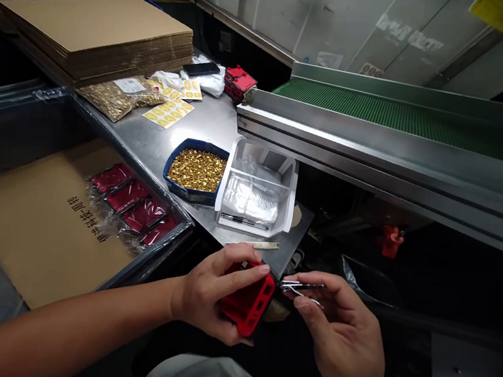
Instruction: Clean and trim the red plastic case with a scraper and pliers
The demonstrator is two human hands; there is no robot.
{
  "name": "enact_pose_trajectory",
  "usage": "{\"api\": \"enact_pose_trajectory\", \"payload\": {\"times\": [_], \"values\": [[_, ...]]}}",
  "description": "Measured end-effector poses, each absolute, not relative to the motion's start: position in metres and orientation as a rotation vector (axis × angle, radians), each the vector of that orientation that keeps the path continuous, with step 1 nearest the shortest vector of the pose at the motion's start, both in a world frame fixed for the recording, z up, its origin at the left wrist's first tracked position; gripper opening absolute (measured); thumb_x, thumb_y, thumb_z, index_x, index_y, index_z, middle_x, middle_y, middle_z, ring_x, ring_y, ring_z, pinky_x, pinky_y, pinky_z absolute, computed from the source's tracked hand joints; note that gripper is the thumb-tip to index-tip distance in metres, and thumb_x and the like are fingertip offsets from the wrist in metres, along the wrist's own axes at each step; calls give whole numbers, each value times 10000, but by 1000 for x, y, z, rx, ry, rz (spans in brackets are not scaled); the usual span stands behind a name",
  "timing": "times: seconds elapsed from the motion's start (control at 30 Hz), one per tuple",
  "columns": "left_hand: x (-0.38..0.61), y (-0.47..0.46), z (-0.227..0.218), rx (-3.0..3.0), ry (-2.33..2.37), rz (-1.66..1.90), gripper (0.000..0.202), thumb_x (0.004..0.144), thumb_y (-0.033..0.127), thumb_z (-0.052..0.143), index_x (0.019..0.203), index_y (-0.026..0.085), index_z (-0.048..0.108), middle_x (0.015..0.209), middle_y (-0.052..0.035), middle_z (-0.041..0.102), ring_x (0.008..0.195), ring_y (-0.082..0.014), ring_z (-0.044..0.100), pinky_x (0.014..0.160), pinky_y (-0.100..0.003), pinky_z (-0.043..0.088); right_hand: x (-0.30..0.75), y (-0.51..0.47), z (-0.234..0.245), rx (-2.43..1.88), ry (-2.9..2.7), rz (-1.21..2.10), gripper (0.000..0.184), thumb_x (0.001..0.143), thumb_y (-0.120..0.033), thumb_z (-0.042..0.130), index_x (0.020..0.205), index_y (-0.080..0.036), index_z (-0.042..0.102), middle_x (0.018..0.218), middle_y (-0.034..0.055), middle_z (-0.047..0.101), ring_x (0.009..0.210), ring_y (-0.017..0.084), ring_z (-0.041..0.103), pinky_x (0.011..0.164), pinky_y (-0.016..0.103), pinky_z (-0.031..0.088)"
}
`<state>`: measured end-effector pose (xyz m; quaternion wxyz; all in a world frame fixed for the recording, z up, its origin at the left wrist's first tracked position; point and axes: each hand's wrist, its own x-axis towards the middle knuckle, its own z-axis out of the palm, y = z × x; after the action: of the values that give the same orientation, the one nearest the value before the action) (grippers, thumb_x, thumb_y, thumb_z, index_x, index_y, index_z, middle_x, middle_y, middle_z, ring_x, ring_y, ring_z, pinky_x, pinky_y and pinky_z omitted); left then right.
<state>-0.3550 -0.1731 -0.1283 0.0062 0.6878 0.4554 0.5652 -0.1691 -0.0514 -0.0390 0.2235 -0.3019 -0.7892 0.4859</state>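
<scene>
The fingers of the left hand [205, 287] clamp a red plastic case [248, 299], just beside metal tweezers [301, 288] pinched by the right hand's [339, 330] fingers. Beyond them, a white plastic tray [291, 194] and a blue tray [177, 190] of small gold pieces stand on the steel bench [204, 123].

The single head-worn camera looks forward and down from just behind the left hand [217, 289] and right hand [339, 330], close above them, with the steel bench [205, 120] stretching away beyond them.
</scene>
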Motion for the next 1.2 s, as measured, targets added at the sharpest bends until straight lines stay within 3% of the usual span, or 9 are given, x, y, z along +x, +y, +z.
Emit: {"api": "enact_pose_trajectory", "payload": {"times": [0.3,0.53,0.77,1.2], "values": [[-356,-173,-129,2173,1432,1758,884,723,514,800,1388,16,497,1288,-205,483,1221,-319,527,1141,-456,445,-168,-50,-43,-906,-2184,1354,252,803,-344,704,1001,-192,666,952,30,690,797,82,701,699,77,588],[-357,-173,-130,2149,1467,1771,949,691,589,831,1385,32,501,1290,-201,487,1222,-320,529,1142,-453,449,-169,-51,-45,-866,-2153,1202,210,828,-274,677,1022,-203,642,943,7,689,804,43,694,727,20,562],[-357,-173,-128,2103,1466,1786,906,722,569,811,1393,47,499,1286,-202,491,1204,-317,549,1110,-449,476,-169,-50,-45,-821,-2207,1241,233,837,-273,664,1055,-203,621,1006,19,670,849,35,690,776,36,571],[-357,-171,-132,2106,1449,1796,896,738,584,797,1387,41,502,1275,-204,496,1192,-308,557,1093,-433,490,-172,-50,-43,-895,-2157,1376,269,814,-332,693,1008,-155,635,959,43,688,816,65,698,731,56,581]]}}
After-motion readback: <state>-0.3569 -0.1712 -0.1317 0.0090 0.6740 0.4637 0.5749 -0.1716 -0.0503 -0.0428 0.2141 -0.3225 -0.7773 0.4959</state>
